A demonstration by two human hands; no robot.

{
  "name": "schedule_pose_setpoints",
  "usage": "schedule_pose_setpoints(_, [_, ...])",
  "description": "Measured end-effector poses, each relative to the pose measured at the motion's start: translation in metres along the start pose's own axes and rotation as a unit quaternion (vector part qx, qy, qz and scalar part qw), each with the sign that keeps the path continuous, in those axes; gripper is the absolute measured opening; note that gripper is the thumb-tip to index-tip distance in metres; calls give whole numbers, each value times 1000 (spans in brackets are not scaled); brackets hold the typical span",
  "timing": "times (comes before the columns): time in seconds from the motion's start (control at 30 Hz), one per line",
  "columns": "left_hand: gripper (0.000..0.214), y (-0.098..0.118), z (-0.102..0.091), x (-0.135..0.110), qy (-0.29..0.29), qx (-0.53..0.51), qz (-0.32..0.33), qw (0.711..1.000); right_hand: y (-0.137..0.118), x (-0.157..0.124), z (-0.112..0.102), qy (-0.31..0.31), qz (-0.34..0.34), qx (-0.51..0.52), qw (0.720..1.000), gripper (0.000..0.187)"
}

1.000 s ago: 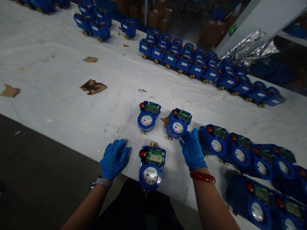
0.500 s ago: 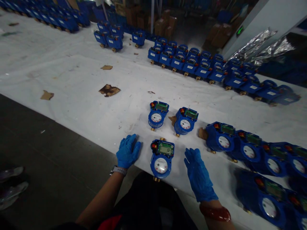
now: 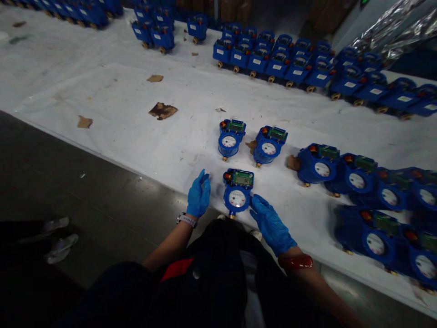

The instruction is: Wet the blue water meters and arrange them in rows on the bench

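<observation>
A blue water meter [image 3: 237, 192] with a green display and a white dial lies at the near edge of the white sheet [image 3: 112, 114], between my two blue-gloved hands. My left hand [image 3: 198, 195] hovers just left of it, fingers apart, holding nothing. My right hand [image 3: 269, 223] lies open at the meter's lower right, its fingertips against the casing. Two more meters [image 3: 230, 138] [image 3: 271, 144] lie side by side just beyond.
Several blue meters [image 3: 358, 182] crowd the right side in a row. A long row of meters [image 3: 300, 68] lines the far edge. Torn cardboard scraps [image 3: 163, 110] dot the sheet. Dark floor [image 3: 68, 182] lies to the left, with a person's shoes [image 3: 58, 237].
My right hand pulled back from the far right meter and came in against the near meter's right side. My left hand stayed left of that meter. The view tilted down.
</observation>
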State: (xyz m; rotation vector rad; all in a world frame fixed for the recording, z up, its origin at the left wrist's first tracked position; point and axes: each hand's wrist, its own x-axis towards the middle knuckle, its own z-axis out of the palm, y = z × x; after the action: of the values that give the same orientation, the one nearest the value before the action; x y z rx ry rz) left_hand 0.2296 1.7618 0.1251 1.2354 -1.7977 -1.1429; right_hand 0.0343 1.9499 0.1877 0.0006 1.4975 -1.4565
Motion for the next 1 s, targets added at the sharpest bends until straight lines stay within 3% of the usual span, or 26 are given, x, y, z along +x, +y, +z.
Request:
schedule_pose_setpoints(0.2, [91, 25, 34, -43, -68, -128, -109, 983, 10, 0, 18, -40, 33, 4, 999, 75])
schedule_pose_setpoints(0.4, [107, 25, 54, -54, -91, -199, -150, 964, 16, 3, 25, -48, 7, 22, 999, 73])
schedule_pose_setpoints(0.73, [116, 25, 54, -44, -109, -265, -174, 942, 11, -6, 40, -68, -23, 38, 997, 70])
schedule_pose_setpoints(1.0, [114, 22, 45, -37, -125, -257, -166, 944, 29, 4, 34, -14, -12, 43, 999, 75])
